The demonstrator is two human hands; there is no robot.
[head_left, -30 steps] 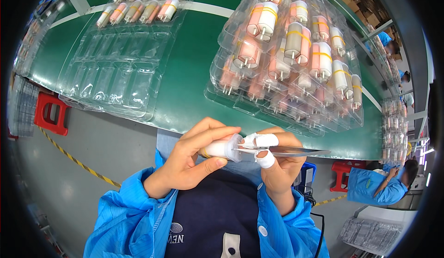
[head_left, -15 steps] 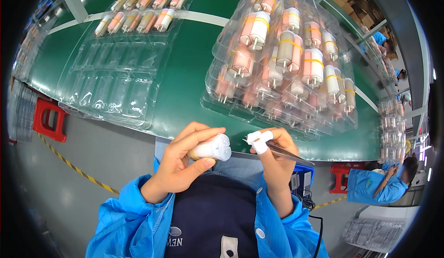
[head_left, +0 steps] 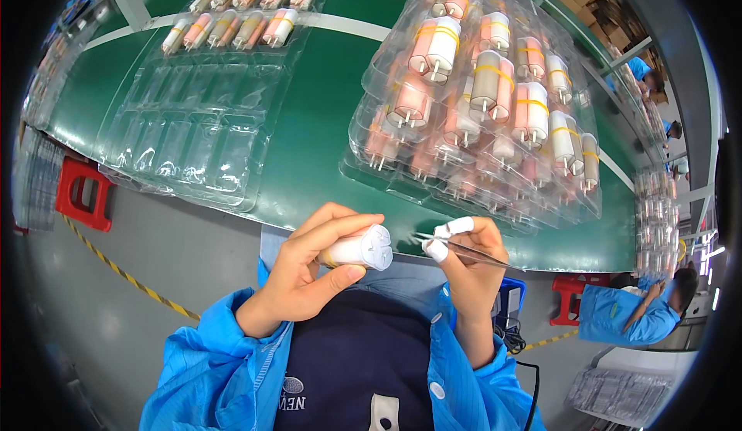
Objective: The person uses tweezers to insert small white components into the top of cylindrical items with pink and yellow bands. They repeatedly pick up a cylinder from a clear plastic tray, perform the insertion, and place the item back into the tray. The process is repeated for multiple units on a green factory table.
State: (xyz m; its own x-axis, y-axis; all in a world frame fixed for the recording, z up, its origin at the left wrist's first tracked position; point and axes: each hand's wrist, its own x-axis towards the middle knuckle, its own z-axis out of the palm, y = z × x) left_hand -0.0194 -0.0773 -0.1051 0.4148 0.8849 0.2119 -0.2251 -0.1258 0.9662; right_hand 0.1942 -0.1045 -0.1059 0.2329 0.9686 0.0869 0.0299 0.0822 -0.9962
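Note:
My left hand (head_left: pixel 297 280) is wrapped round a bundle of white cylinders (head_left: pixel 372 248), tilted so that its three-lobed end faces right. Part of a yellow band shows on the bundle beside my fingers. White covers sit on the thumb and a fingertip of my right hand (head_left: pixel 473 276). That hand pinches a pair of metal tweezers (head_left: pixel 481 256), whose thin tips point left toward the bundle without touching it. Both hands are held in front of my body, at the near edge of the green table (head_left: pixel 309 122).
At the left, a clear plastic tray (head_left: pixel 185 134) has banded pink, white and grey cylinders in its far rows. Stacked clear trays (head_left: pixel 371 134) with similar cylinders rise at the right. Red stools (head_left: pixel 83 195) stand below the table. A person in blue (head_left: pixel 630 311) is at far right.
My right hand has moved slightly right, away from the bundle, and its fingers have shifted on the tweezers. The bundle in my left hand has moved slightly right.

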